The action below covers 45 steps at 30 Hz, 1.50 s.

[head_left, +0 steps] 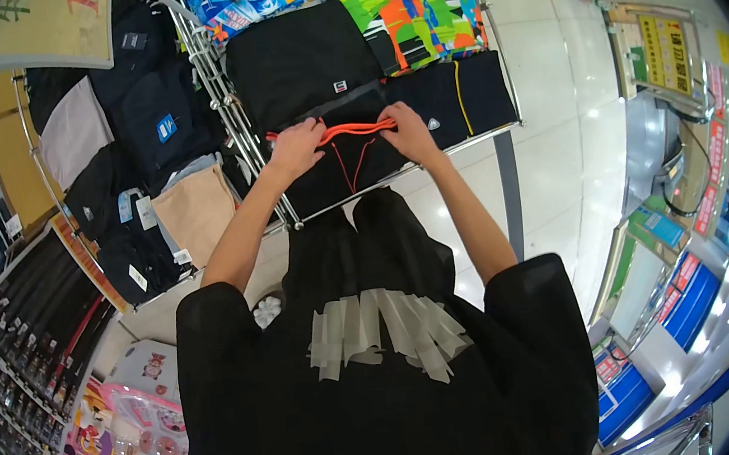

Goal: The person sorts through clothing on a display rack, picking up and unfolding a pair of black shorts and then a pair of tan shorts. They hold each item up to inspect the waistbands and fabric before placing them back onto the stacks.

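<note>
A black garment with a bright orange-red edge and a thin red drawstring, apparently shorts or swim trunks (pixel 382 163), lies at the front of the display rack. My left hand (pixel 297 150) is closed on the left part of the orange edge. At the right end of that edge, my right hand (pixel 409 134) grips the same band, fingers pinched. Between the hands the band looks bunched in folds. Right behind it is a folded black garment (pixel 298 54) with a small logo patch. Folded dark garments (pixel 485 94), one with a yellow stripe, lie beside my right hand.
A multicoloured patterned garment (pixel 421 20) and blue printed ones (pixel 255 0) lie farther back. Metal rails (pixel 231 107) divide this rack from stacked clothes on the left, including a beige garment (pixel 199 211). Pale tiled floor (pixel 542 115) runs along the right.
</note>
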{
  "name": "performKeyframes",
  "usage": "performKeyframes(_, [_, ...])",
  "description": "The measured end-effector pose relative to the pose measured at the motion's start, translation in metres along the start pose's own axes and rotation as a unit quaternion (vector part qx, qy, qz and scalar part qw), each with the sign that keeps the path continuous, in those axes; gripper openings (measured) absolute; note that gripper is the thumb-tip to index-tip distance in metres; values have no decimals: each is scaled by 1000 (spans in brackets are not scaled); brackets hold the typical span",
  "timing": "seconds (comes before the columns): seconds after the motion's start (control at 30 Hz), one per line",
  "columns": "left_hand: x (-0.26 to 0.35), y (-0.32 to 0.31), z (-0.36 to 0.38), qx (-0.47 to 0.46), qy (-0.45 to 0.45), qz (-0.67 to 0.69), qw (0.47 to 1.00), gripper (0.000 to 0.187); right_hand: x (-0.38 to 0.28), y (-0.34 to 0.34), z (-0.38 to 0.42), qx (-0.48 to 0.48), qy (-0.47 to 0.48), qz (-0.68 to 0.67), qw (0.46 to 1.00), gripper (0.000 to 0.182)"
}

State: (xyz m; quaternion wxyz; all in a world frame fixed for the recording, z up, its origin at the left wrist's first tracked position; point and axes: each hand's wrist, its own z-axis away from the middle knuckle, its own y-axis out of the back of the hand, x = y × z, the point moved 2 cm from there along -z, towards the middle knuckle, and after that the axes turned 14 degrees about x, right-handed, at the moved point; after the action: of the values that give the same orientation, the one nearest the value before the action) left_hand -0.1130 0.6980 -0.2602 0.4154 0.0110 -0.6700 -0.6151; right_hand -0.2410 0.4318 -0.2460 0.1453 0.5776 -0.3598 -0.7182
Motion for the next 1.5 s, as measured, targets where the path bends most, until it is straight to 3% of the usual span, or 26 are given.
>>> performKeyframes(0.07, [2,-6,12,-49,-33,-7,998,53,13,-7,-10,-64,18,66,996,21])
performKeyframes(0.17, [7,0,26,-15,-46,-43,998,49,33,-24,-27,-102,50,152,982,23])
performKeyframes(0.3, [-15,-8,21,127,56,-14,990,54,63,-54,-60,-90,88,167,978,28])
performKeyframes(0.37, [-28,-17,13,66,125,-18,990,62,60,-52,-74,-115,93,138,979,30])
performKeyframes(0.4, [-32,-20,9,45,135,-25,989,65,54,-53,-83,-187,66,164,966,34])
performKeyframes(0.5, [-35,-19,1,-4,158,-51,986,73,40,-52,-92,-269,55,207,939,40])
performKeyframes(0.63, [-28,-12,-11,-68,194,-45,978,81,43,-52,-84,-228,56,136,962,57])
performKeyframes(0.7, [-25,-3,-14,-111,222,-28,968,85,44,-51,-74,-223,24,84,971,56])
performKeyframes(0.8, [-56,-38,0,-91,188,-32,977,107,44,-52,-50,-214,107,135,962,38])
performKeyframes(0.87, [-41,-22,-3,-150,272,3,950,113,35,-53,-37,-196,162,178,951,22])
performKeyframes(0.9, [-57,-41,7,-101,256,-23,961,111,32,-53,-30,-193,188,177,947,16])
performKeyframes(0.97, [-27,-17,6,-131,280,-50,950,95,22,-42,-15,-157,217,171,948,12])
performKeyframes(1.07, [-1,-5,19,-142,209,-124,960,74,5,-8,11,-124,234,139,954,14])
performKeyframes(1.17, [10,-16,55,-46,107,-85,990,58,-6,20,50,-119,251,117,953,14])
performKeyframes(1.2, [18,-16,65,-52,59,-86,993,55,-7,25,63,-128,247,113,954,12])
performKeyframes(1.4, [112,47,102,-51,25,-131,990,60,-45,100,104,-132,277,90,948,11])
performKeyframes(1.5, [168,79,106,-109,50,-139,983,56,-51,131,110,-122,270,87,951,12])
